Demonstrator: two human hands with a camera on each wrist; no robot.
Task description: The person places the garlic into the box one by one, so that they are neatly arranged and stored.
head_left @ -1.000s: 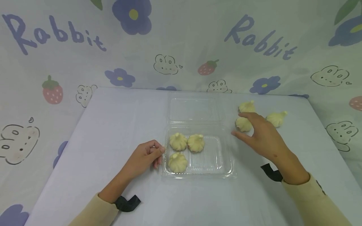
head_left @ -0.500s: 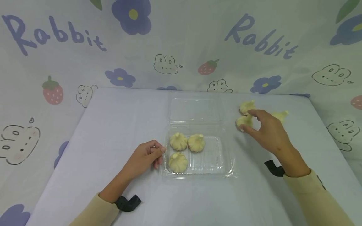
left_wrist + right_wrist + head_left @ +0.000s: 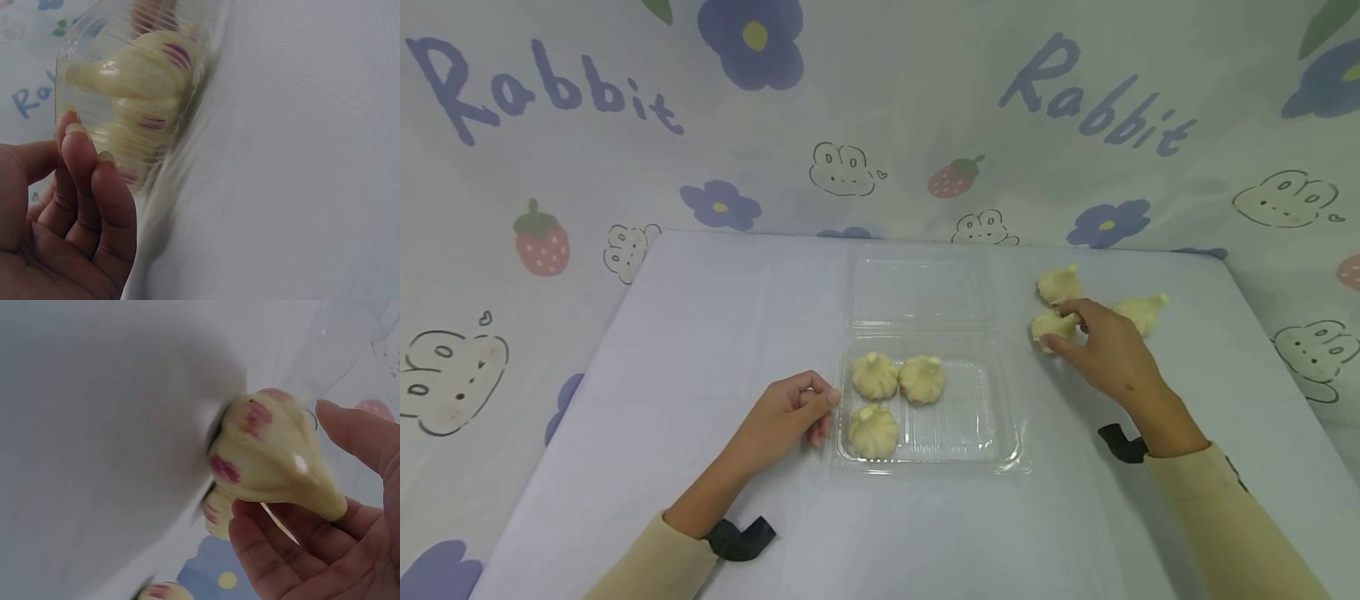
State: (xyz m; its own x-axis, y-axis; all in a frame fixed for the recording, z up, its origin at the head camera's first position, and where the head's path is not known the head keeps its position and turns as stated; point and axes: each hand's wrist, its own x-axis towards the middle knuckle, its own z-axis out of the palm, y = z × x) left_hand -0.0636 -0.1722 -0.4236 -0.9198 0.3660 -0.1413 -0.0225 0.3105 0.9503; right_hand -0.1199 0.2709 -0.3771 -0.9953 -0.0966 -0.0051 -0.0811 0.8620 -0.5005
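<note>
Several pale garlic bulbs lie on the white table. Two bulbs, one of them this garlic bulb (image 3: 922,380), stand at the back of an open clear plastic box (image 3: 958,458), with another at its front left. My left hand (image 3: 790,410) holds the box's left rim with thumb and curled fingers. Right of the box, my right hand (image 3: 1105,346) has fingers and thumb around a garlic bulb (image 3: 269,453) with purple patches. The fingers touch its underside in the right wrist view, while a small gap shows by the thumb. The bulb sits at the table surface.
Behind the gripped bulb lies another garlic bulb (image 3: 1058,285); a further garlic bulb (image 3: 1142,313) is partly hidden by the right hand. The box's clear lid (image 3: 921,287) is folded back flat. A printed cloth (image 3: 895,108) hangs behind the table.
My right hand has moved from above and beside the near bulb to close its thumb and fingers around it. The left hand and the box have stayed in place.
</note>
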